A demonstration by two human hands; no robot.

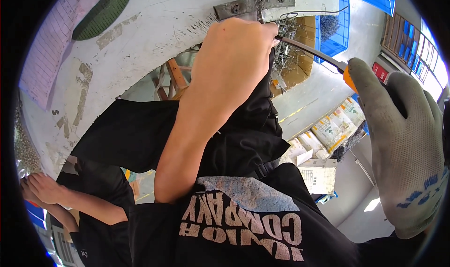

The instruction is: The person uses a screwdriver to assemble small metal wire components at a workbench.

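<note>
My left hand (229, 46) is bare and closed, its back facing up, right beside a metal fixture (276, 1) bolted at the bench's edge. A thin bent wire (318, 11) with a small loop sticks out by its fingertips; the grip itself is hidden beneath the hand. My right hand (403, 126), in a grey-white knit glove with blue marks, is closed around the orange handle (349, 81) of a long tool. The tool's dark narrow shaft (311, 50) slants up to the left and ends at my left fingertips. What kind of tool it is, I cannot tell.
Below the white bench (154, 28) stands a cardboard box (304, 56) of tangled metal wires, with a blue crate (344, 32) beyond. Pink paper (47, 56) and a green mat (103, 11) lie at left. Another person's hands (44, 187) work far left. Stacked packages (335, 126) stand right.
</note>
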